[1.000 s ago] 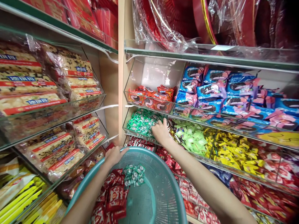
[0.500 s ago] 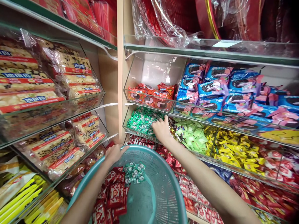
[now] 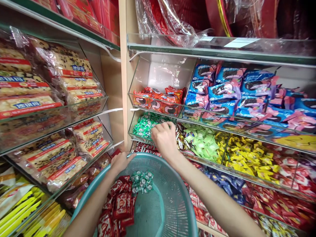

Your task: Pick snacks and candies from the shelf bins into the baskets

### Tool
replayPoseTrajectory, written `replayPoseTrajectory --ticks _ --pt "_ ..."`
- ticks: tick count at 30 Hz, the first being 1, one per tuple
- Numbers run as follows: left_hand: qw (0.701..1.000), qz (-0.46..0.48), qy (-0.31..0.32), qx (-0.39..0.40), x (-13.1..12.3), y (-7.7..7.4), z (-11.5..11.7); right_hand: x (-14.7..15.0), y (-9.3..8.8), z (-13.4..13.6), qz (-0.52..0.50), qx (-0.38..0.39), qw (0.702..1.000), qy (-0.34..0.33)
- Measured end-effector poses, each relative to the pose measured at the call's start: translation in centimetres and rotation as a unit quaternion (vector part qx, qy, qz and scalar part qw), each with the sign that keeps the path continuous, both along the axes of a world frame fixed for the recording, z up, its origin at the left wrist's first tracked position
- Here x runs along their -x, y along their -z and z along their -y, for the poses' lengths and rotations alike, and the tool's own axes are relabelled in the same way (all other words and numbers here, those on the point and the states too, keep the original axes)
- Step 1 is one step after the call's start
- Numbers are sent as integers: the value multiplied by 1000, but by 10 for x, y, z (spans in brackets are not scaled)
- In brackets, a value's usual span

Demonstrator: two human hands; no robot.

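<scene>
My left hand (image 3: 120, 162) is closed over the far left rim of a teal plastic basket (image 3: 158, 210), its thumb lying along the edge. Inside the basket are red-and-white packets (image 3: 122, 204) and a small heap of green-wrapped candies (image 3: 142, 182). Above the basket's far rim, my right hand (image 3: 164, 140) is in front of a clear bin of the same green-wrapped candies (image 3: 143, 126). Its fingers are curled in, and whatever they may hold is hidden behind the back of the hand.
Right of the green candies lie light green candies (image 3: 201, 143) and yellow-wrapped candies (image 3: 247, 161). Blue cookie packs (image 3: 225, 90) and red packs (image 3: 158, 100) sit one shelf up. At left, clear-wrapped snack bars (image 3: 77, 77) fill glass-fronted shelves. A wooden post (image 3: 124, 79) divides the shelving.
My right hand has moved slightly left and down toward me, its fingers curled. My left hand stays on the basket rim. The view has shifted a little.
</scene>
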State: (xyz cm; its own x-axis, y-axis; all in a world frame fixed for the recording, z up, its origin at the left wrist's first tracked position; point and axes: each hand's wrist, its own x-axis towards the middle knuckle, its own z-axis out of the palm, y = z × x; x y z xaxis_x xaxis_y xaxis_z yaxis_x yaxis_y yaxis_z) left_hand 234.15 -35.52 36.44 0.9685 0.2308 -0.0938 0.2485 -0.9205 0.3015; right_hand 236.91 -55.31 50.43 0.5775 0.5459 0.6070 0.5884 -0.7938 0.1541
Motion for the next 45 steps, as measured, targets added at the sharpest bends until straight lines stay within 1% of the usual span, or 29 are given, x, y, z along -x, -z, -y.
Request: replayPoseTrajectory --ticks 1,3,4,5,6,7,8,10,11,12,13,14,15,17,22,24,26,28,29,30,32,33,34,36,39,43,45 --pt "1000 -1 -1 -1 0 -1 0 9 7 -5 -27 -25 999 -32" --pt "1000 -3 -3 -5 0 -3 1 24 31 -14 -115 -80 986 -87" --pt "1000 -5 -3 -9 1 -5 1 29 47 -18 -172 -113 973 -107" --pt "1000 -4 -1 -12 2 -6 1 32 65 -21 -237 -148 953 -118" --pt "1000 -2 -1 -14 2 -7 1 32 83 -24 -304 -185 926 -126" --pt "1000 1 -1 -14 3 -8 1 32 102 -26 -373 -226 891 -124" --pt "1000 5 -3 -13 4 -8 1 30 120 -28 -438 -270 850 -117" --pt "1000 4 -8 -10 4 -7 0 26 150 -29 -543 -360 754 -84" --pt "1000 2 -9 -11 4 -6 1 24 163 -29 -580 -400 707 -61" --pt "1000 -1 -7 -13 3 -5 1 22 173 -28 -605 -432 668 -36" --pt "1000 -4 -2 -15 2 -4 2 21 182 -27 -620 -456 638 -14" --pt "1000 -5 2 -17 2 -4 3 20 188 -25 -627 -472 620 5" --pt "1000 -6 7 -18 1 -3 4 20 194 -23 -628 -481 612 18" --pt "1000 -6 12 -19 0 -3 6 19 203 -19 -621 -487 613 37" --pt "1000 -6 18 -15 -1 -3 9 20 219 -14 -607 -479 631 66" --pt "1000 -5 23 -14 -2 -1 9 19 221 -12 -597 -467 648 73" --pt "1000 -3 23 -16 -2 2 8 18 220 -10 -583 -450 672 77" --pt "1000 0 20 -18 -2 4 7 18 216 -6 -562 -432 701 79" --pt "1000 1 20 -18 -2 5 6 20 213 -4 -544 -411 727 85" --pt "1000 0 20 -19 -1 6 6 21 210 -2 -519 -377 761 95" --pt "1000 -5 21 -19 -1 6 6 27 204 0 -461 -278 833 125" --pt "1000 -10 20 -18 -1 6 6 29 202 0 -434 -224 862 139" --pt "1000 -14 18 -17 -1 6 6 32 199 1 -413 -179 881 148" --pt "1000 -19 13 -16 -1 5 7 35 194 1 -392 -135 897 153" --pt "1000 -23 11 -16 -2 5 10 37 186 1 -370 -130 910 131" --pt "999 -15 20 -23 -4 4 11 39 172 0 -330 -162 929 50" --pt "999 -15 22 -26 -5 2 11 39 159 0 -295 -177 939 5"
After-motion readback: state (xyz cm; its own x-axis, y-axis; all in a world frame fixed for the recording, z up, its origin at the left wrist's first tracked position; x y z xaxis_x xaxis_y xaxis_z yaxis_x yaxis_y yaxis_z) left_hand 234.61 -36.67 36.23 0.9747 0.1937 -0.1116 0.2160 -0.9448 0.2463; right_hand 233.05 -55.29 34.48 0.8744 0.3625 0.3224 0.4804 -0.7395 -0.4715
